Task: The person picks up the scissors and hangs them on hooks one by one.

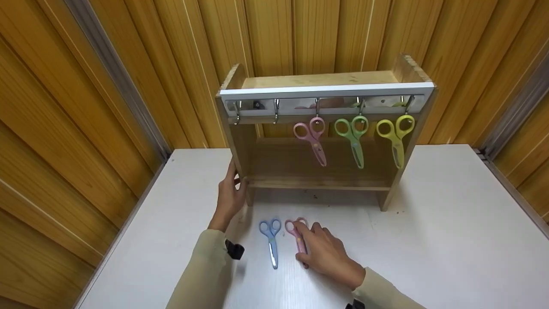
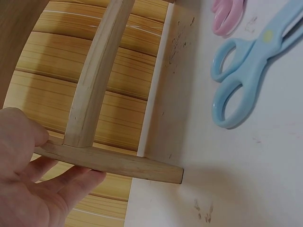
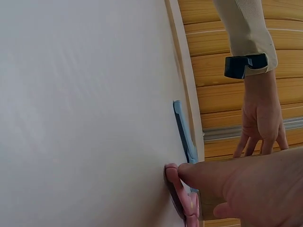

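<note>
My left hand (image 1: 229, 197) grips the lower left side panel of a wooden rack (image 1: 319, 187). In the left wrist view, the thumb and fingers lie on opposite sides of that panel (image 2: 118, 161). On the white table in front, my right hand (image 1: 326, 251) holds pink scissors (image 1: 300, 245), its thumb near the blade tip and a finger by the handle loops; part of the scissors is hidden beneath the hand. Blue scissors (image 1: 272, 242) lie just left of them, handles toward the rack. The right wrist view shows the pink scissors (image 3: 188, 203) at the thumb.
A metal hook strip (image 1: 296, 104) runs across the rack's top front. Pink scissors (image 1: 316, 143), green scissors (image 1: 353, 138) and yellow scissors (image 1: 396, 139) hang from its hooks. Two more hooks (image 1: 276, 111) are at the left. Wood-patterned walls (image 1: 313, 38) enclose the table (image 1: 454, 240).
</note>
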Demonstrator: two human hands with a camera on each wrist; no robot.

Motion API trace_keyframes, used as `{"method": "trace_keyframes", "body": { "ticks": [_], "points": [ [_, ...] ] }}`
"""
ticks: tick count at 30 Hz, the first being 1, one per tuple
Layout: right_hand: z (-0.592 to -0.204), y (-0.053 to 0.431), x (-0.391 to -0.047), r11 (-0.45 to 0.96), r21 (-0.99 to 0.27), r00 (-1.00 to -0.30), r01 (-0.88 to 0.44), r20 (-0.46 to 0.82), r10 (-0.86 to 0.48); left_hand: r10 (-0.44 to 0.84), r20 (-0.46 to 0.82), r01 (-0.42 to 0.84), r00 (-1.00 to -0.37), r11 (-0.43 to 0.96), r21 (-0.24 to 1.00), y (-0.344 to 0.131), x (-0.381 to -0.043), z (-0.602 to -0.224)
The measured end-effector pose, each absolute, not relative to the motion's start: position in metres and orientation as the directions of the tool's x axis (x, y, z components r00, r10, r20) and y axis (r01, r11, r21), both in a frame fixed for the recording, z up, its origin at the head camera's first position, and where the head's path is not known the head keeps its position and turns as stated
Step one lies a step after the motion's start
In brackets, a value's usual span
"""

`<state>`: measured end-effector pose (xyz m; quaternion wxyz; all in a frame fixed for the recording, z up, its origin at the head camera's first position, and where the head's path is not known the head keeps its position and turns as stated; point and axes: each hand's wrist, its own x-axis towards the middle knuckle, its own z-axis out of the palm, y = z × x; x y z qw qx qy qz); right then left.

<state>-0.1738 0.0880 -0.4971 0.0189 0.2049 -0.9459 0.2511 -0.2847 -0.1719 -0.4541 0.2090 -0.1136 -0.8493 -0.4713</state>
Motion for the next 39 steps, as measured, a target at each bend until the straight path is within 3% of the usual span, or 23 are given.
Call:
{"method": "trace_keyframes", "body": {
  "ticks": [25, 39],
  "points": [
    [-0.497, 0.107, -0.171, 0.817, -0.386, -0.903, -0.428, 0.213, -0.373, -0.004, 0.441, 0.373, -0.898, 0.527, 0.764, -0.171, -0.284, -0.455],
    [-0.499, 0.112, -0.176, 0.800, -0.423, -0.904, -0.426, 0.230, -0.360, -0.007, 0.444, 0.374, -0.896, 0.526, 0.764, -0.171, -0.284, -0.454]
  ]
}}
